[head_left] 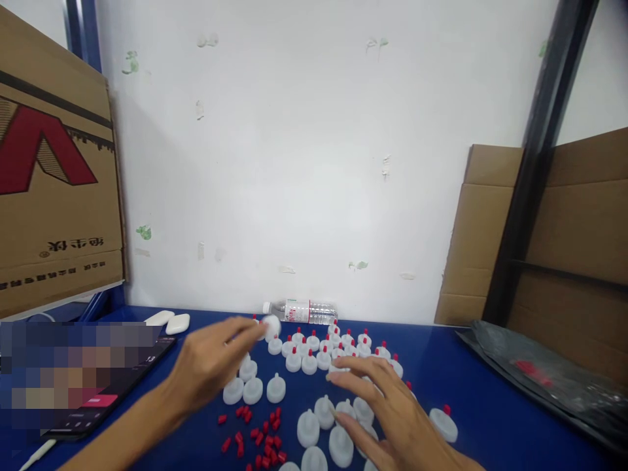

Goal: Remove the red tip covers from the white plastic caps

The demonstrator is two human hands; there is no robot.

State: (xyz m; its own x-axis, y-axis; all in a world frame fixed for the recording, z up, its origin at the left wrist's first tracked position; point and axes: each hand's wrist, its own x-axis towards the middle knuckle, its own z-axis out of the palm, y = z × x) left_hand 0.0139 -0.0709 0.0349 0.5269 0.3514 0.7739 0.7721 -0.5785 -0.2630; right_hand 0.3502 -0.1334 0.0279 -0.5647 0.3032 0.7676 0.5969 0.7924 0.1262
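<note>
My left hand is closed, its thumb and fingers pinching a round white cap above the left end of the group of caps. My right hand hovers with fingers spread over the plain white nozzle caps near the front. No object shows in its grasp. Behind both hands stand several white caps with red tips, close together in rows. Small red tips lie loose between my forearms. More plain white caps sit beside my left hand.
A clear plastic bottle lies along the wall at the back. On the left are a tablet, a white case and a cardboard box. A grey plastic bag lies at right, below cardboard sheets.
</note>
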